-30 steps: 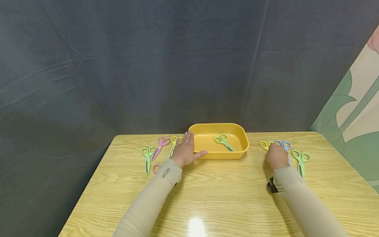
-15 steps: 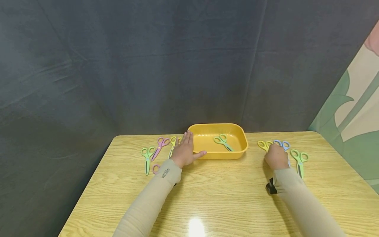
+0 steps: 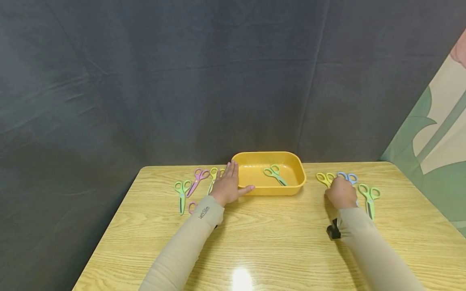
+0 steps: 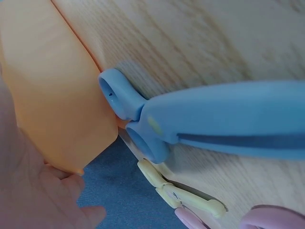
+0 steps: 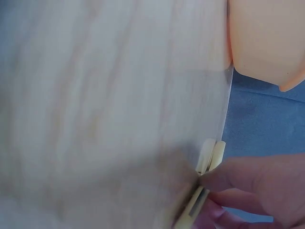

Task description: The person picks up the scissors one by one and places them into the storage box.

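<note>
My left hand (image 3: pixel 226 188) lies with straight fingers against the left end of a yellow plastic bin (image 3: pixel 255 191), thumb along its front wall. Inside the bin is one pair of green scissors (image 3: pixel 278 178). Over on the right, my right hand (image 3: pixel 341 194) pinches yellow scissors (image 5: pixel 217 155) between thumb and fingers near their middle; their handle rings point toward the back edge. Blue scissors (image 3: pixel 348 178) lie right behind this hand, blades partly covered by it. Below my left hand, the left wrist view shows another pair of blue scissors (image 4: pixel 214 112) close to the bin, hidden in the head view.
Left of the bin lie green scissors (image 3: pixel 182 199), purple scissors (image 3: pixel 197 181) and yellow scissors (image 3: pixel 212 179), plus a purple handle (image 3: pixel 190 207) partly under my sleeve. More green scissors (image 3: pixel 370 202) are at the far right. A dark curtain (image 3: pixel 233 81) hangs behind the wooden table (image 3: pixel 276 242).
The yellow scissors' handles have shifted slightly left, with my right hand's fingers on them. My left hand and the bin stay in place.
</note>
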`<act>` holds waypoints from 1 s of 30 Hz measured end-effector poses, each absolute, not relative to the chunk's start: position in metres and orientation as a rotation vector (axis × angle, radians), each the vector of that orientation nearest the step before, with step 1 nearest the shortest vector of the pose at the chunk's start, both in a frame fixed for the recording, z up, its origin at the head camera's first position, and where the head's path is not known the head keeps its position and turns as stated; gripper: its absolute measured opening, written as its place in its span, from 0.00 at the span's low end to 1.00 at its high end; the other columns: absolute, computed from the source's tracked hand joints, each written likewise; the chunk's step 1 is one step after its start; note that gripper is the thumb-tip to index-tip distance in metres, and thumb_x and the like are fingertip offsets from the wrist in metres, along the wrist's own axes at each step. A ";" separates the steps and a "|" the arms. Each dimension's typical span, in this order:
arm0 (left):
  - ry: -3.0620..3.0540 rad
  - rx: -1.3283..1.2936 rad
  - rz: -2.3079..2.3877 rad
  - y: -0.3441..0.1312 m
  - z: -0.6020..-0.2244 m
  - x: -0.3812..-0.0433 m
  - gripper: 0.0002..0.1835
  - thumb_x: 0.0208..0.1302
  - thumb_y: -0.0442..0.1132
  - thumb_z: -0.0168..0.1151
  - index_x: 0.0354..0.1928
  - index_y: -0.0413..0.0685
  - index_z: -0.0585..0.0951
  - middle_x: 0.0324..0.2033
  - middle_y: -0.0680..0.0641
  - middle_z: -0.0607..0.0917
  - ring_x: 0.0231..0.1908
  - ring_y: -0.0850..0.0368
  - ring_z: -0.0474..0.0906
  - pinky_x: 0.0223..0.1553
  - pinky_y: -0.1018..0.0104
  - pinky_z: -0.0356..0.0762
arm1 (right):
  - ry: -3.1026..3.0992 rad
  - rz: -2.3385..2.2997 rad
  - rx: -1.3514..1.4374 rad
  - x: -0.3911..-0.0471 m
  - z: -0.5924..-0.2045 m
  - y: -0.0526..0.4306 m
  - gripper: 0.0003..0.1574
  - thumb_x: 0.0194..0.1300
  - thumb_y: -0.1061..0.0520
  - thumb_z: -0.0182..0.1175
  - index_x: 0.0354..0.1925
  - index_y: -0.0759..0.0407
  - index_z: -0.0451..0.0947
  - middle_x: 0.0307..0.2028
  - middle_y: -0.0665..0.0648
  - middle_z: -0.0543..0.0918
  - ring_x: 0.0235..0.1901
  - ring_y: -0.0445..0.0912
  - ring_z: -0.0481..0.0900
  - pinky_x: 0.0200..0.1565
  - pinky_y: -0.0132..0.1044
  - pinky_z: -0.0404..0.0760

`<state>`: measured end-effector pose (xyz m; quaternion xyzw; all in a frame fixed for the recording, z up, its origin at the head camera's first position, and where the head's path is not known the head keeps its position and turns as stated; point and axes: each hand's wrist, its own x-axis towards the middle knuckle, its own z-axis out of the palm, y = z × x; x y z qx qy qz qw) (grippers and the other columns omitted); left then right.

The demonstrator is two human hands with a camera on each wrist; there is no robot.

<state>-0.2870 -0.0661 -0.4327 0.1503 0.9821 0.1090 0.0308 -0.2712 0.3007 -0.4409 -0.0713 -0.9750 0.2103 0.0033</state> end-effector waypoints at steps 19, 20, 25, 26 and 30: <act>3.024 0.469 0.333 -0.065 -0.430 -0.285 0.60 0.65 0.79 0.43 0.80 0.38 0.42 0.80 0.41 0.41 0.79 0.47 0.36 0.75 0.41 0.42 | -3.001 0.742 -0.255 -0.267 -0.442 0.302 0.29 0.60 0.61 0.64 0.12 0.50 0.59 0.12 0.47 0.61 0.16 0.44 0.64 0.19 0.37 0.65; 3.023 0.469 0.333 -0.065 -0.430 -0.285 0.60 0.65 0.79 0.43 0.80 0.38 0.42 0.80 0.41 0.41 0.79 0.47 0.36 0.75 0.41 0.42 | -3.001 0.745 -0.258 -0.267 -0.442 0.302 0.28 0.60 0.61 0.65 0.12 0.50 0.59 0.12 0.47 0.61 0.15 0.44 0.64 0.19 0.37 0.64; 3.022 0.460 0.339 -0.066 -0.432 -0.286 0.60 0.65 0.79 0.43 0.80 0.39 0.42 0.80 0.41 0.40 0.79 0.47 0.36 0.75 0.41 0.42 | -3.002 0.745 -0.258 -0.267 -0.444 0.302 0.27 0.59 0.60 0.65 0.13 0.51 0.60 0.13 0.48 0.63 0.17 0.45 0.65 0.19 0.37 0.64; 3.021 0.457 0.333 -0.066 -0.432 -0.287 0.60 0.65 0.79 0.43 0.80 0.39 0.41 0.80 0.41 0.40 0.79 0.48 0.35 0.75 0.41 0.41 | -3.000 0.747 -0.257 -0.267 -0.444 0.302 0.27 0.59 0.60 0.65 0.13 0.51 0.61 0.13 0.48 0.63 0.17 0.45 0.65 0.20 0.37 0.64; 3.022 0.454 0.329 -0.066 -0.434 -0.288 0.60 0.65 0.79 0.43 0.80 0.39 0.42 0.80 0.41 0.40 0.79 0.47 0.35 0.76 0.41 0.41 | -2.984 0.749 -0.232 -0.267 -0.443 0.301 0.26 0.58 0.60 0.65 0.13 0.51 0.60 0.14 0.49 0.64 0.18 0.46 0.65 0.20 0.37 0.64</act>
